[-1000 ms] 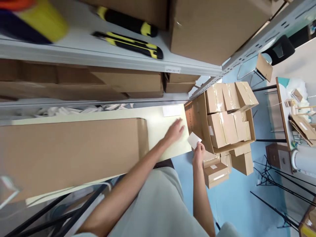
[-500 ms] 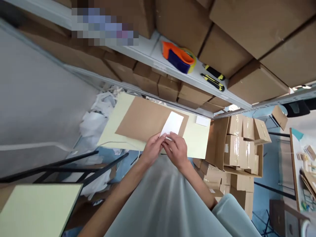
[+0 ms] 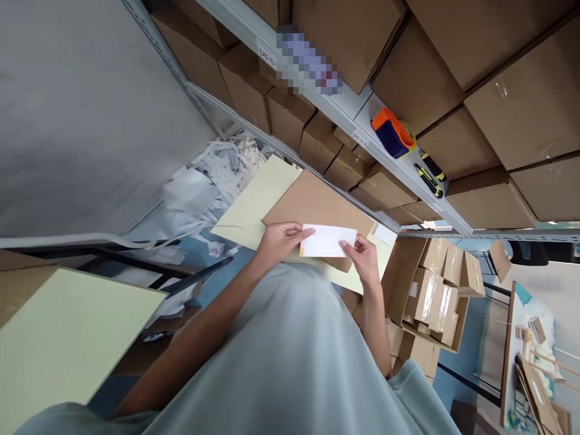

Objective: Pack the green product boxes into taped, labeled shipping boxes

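My left hand (image 3: pixel 277 238) and my right hand (image 3: pixel 365 258) hold a white label sheet (image 3: pixel 327 240) between them, each pinching one end. A small yellow corner shows at the sheet's left edge by my left thumb. The sheet hovers over a flat brown cardboard box (image 3: pixel 317 208) that lies on a pale yellow table (image 3: pixel 254 202). A second small white label (image 3: pixel 385 234) lies on the table farther right.
Metal shelving (image 3: pixel 362 130) holds brown boxes, an orange and blue tape dispenser (image 3: pixel 393 133) and yellow-black utility knives (image 3: pixel 430 175). An open carton of taped small boxes (image 3: pixel 435 290) stands to the right. Torn white paper (image 3: pixel 212 175) is piled at the left. Another pale table (image 3: pixel 67 338) sits at lower left.
My view swung left and tilted. The white sheet, held upright half a second ago, now lies lengthwise between both hands. One second ago my left hand lay flat on the table.
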Demonstrator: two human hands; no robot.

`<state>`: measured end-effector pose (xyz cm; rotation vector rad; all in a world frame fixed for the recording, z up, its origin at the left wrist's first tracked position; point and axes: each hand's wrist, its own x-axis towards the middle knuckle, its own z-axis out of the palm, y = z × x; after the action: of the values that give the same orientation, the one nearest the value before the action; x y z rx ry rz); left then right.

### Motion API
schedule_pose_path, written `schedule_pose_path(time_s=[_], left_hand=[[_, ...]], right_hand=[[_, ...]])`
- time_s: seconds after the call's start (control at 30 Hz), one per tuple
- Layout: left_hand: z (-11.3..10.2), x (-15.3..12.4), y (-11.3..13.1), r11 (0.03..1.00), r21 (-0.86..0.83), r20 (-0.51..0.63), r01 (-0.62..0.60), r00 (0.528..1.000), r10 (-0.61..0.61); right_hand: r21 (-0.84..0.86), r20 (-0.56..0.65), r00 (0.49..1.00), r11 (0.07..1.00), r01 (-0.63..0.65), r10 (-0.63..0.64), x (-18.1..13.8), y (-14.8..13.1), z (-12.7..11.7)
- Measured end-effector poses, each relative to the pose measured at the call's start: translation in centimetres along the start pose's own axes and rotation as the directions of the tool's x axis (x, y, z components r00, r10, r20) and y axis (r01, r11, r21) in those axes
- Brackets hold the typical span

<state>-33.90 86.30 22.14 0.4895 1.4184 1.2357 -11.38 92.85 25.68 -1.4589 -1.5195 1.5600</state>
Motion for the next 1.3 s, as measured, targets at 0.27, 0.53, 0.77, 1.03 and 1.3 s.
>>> schedule_pose_path(time_s=[0.27,0.53,0.77,1.03,1.3], left_hand=[[-0.2,1.1,1.9,0.994,0.056,-0.009,-0.099,0.995,0.099],[-2.7,-1.1,5.3,0.992,-0.010,0.141,-0.127,0.982,0.127],[-3.3,-1.4,7.1,0.978,0.082,0.254,-0.190,0.953,0.164],[-3.5,-3.0,8.3,0.934,0.188,0.500,-0.304,0.848,0.175],[-2.0,-3.0,7.5,0.921,0.209,0.511,-0.329,0.839,0.184]], right_hand=[[-0.028,0.247,0.961,0.992,-0.123,0.126,-3.3,0.3,5.0],[0.051,-0.023,0.998,0.997,-0.064,0.065,-3.4,-2.1,4.2],[0.056,-0.072,0.997,0.998,-0.013,0.017,-4.8,-4.2,5.5],[0.037,-0.208,0.977,0.998,0.051,-0.042,-5.0,-5.7,6.2],[0.007,-0.228,0.972,0.998,0.064,-0.061,-4.9,-6.3,5.7]])
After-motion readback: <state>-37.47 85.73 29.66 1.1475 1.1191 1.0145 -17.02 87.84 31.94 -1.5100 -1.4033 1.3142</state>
